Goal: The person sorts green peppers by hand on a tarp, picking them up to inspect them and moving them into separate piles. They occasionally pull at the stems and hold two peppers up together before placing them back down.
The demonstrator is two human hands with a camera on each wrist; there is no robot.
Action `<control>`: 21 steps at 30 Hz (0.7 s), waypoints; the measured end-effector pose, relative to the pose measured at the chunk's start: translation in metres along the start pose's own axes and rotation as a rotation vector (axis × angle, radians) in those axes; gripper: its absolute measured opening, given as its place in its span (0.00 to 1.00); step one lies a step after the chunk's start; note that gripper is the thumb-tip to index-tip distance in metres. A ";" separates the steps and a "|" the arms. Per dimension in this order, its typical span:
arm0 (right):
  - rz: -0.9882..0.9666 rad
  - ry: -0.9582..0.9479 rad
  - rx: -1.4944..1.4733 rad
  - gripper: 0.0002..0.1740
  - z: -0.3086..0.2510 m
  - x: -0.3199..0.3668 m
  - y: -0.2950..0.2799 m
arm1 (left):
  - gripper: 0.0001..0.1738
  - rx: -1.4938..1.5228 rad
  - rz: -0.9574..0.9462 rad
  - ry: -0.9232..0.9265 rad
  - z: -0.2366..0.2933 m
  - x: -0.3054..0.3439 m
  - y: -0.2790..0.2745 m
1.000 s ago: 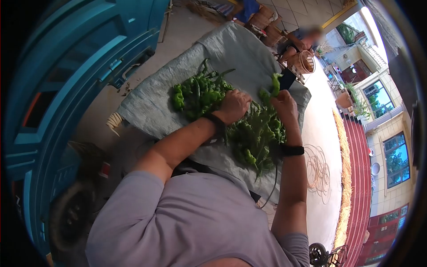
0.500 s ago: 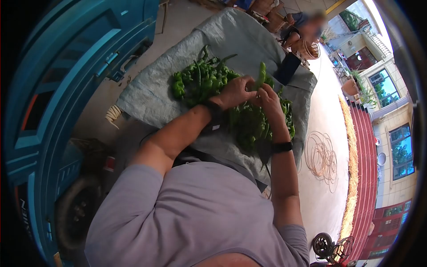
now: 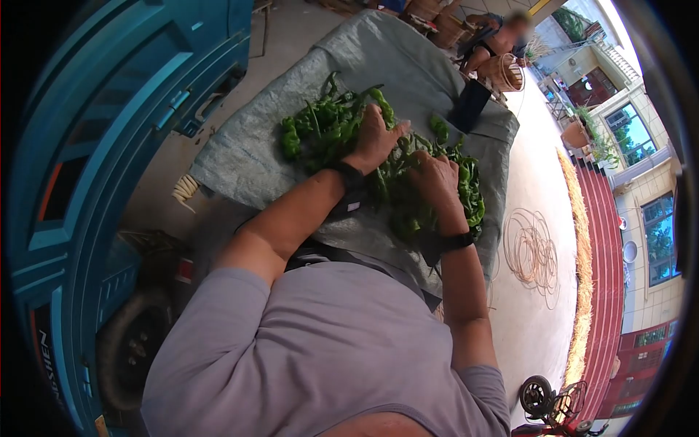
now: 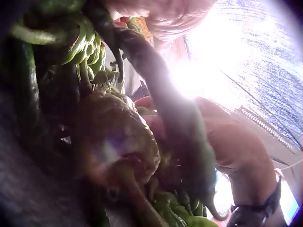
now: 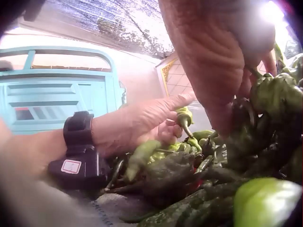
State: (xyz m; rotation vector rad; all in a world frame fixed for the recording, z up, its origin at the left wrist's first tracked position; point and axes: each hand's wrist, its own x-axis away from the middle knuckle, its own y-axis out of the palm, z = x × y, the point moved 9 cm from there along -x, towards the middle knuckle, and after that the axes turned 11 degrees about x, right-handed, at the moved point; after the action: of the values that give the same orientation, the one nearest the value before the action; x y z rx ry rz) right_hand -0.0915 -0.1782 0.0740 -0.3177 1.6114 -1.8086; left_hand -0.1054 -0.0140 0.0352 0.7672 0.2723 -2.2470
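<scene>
A heap of green peppers (image 3: 328, 131) lies on a grey tarp (image 3: 240, 167). My left hand (image 3: 373, 137) reaches over the heap's far side and pinches a green pepper (image 3: 381, 104) by its end; in the right wrist view that left hand (image 5: 142, 125) has a small pepper (image 5: 183, 116) at its fingertips. My right hand (image 3: 434, 175) lies knuckles-up on the right part of the heap, fingers curled down into the peppers (image 5: 277, 94). In the left wrist view a long dark pepper (image 4: 177, 113) hangs under the left hand, with the right forearm (image 4: 236, 146) behind it.
A blue vehicle (image 3: 109, 109) stands along the left with a tyre (image 3: 127, 349) below. Another person sits by a woven basket (image 3: 508, 71) beyond the tarp. A coil of wire (image 3: 530, 251) lies on the concrete at right, beside a strip of straw (image 3: 582, 277).
Half a second ago both hands held one pepper up together. Now the left hand has moved out over the far heap with a pepper and the right hand has dropped onto the pile.
</scene>
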 end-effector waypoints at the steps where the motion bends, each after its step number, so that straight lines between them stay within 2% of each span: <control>1: 0.047 0.018 -0.043 0.20 0.005 0.000 0.001 | 0.33 -0.026 0.028 0.013 0.004 0.000 -0.004; 2: 0.095 0.034 -0.086 0.20 0.008 -0.001 -0.001 | 0.31 -0.037 0.075 0.037 0.006 -0.001 -0.008; 4: 0.080 0.218 -0.241 0.20 0.025 -0.002 -0.015 | 0.27 -0.058 0.168 0.082 0.008 -0.001 -0.015; 5: 0.069 0.313 -0.318 0.20 0.033 0.000 -0.018 | 0.25 0.017 0.064 0.013 -0.001 -0.003 -0.007; 7: 0.180 0.320 -0.368 0.21 0.035 0.000 -0.029 | 0.23 0.172 -0.151 -0.125 -0.007 -0.005 0.004; 8: 0.236 0.327 -0.392 0.22 0.038 0.000 -0.034 | 0.23 0.174 -0.222 -0.117 -0.001 -0.003 0.010; 10: 0.202 0.216 -0.500 0.27 0.030 -0.005 -0.026 | 0.25 0.178 -0.361 -0.095 0.017 0.001 0.017; 11: 0.192 0.157 -0.539 0.28 0.018 -0.005 -0.024 | 0.28 0.202 -0.470 -0.222 0.016 0.007 0.023; 13: 0.246 -0.004 -0.591 0.34 -0.010 -0.002 -0.030 | 0.26 0.298 -0.533 -0.261 0.009 0.010 0.032; 14: 0.228 -0.013 -0.598 0.35 -0.010 -0.001 -0.023 | 0.25 0.345 -0.565 -0.281 0.005 0.011 0.035; 16: 0.190 -0.034 -0.613 0.38 -0.014 0.002 -0.011 | 0.23 0.327 -0.434 -0.203 0.004 0.006 0.026; 17: 0.112 0.002 -0.668 0.35 -0.012 0.006 -0.003 | 0.21 0.319 -0.368 -0.165 0.003 0.004 0.021; 20: 0.081 0.086 -0.709 0.25 -0.001 0.019 -0.011 | 0.19 0.270 -0.169 -0.236 -0.012 -0.005 0.005; 21: 0.145 0.111 -0.599 0.24 0.006 0.025 -0.020 | 0.20 0.199 -0.163 -0.187 -0.016 -0.006 0.006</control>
State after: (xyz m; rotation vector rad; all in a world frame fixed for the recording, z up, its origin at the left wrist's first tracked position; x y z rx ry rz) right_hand -0.1130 -0.1988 0.0877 -0.3574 2.1760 -1.2208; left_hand -0.0909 -0.0085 0.0266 0.6492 0.0224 -2.5088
